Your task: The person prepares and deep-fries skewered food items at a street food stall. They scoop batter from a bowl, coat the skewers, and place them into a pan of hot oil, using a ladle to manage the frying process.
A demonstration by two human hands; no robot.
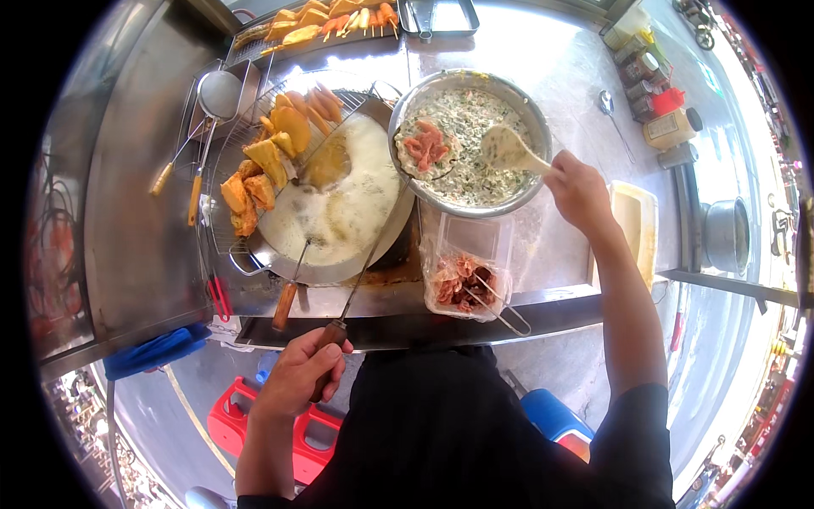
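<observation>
My left hand [305, 372] grips the wooden handle of a long metal ladle [375, 245]. The ladle's round head rests at the left inside of a steel bowl [544, 137], filled with batter and topped with raw meat strips [426, 146]. In my right hand [579, 191] is a broad spoon [509, 149], its blade coated and over the chopped-vegetable batter [483, 108]. Left of the bowl, a wok [273, 266] holds foaming oil [331, 223]. A second wooden-handled tool [286, 305] leans into that oil, touched by neither hand.
Fried pieces [280, 146] lie on a wire rack [232, 153] over the wok. A plastic-lined tub [432, 292] holds raw meat and metal tongs [512, 318]. Strainers [219, 95] stand at the left. Jars and bottles [668, 127] line the right edge, near a spoon [607, 105].
</observation>
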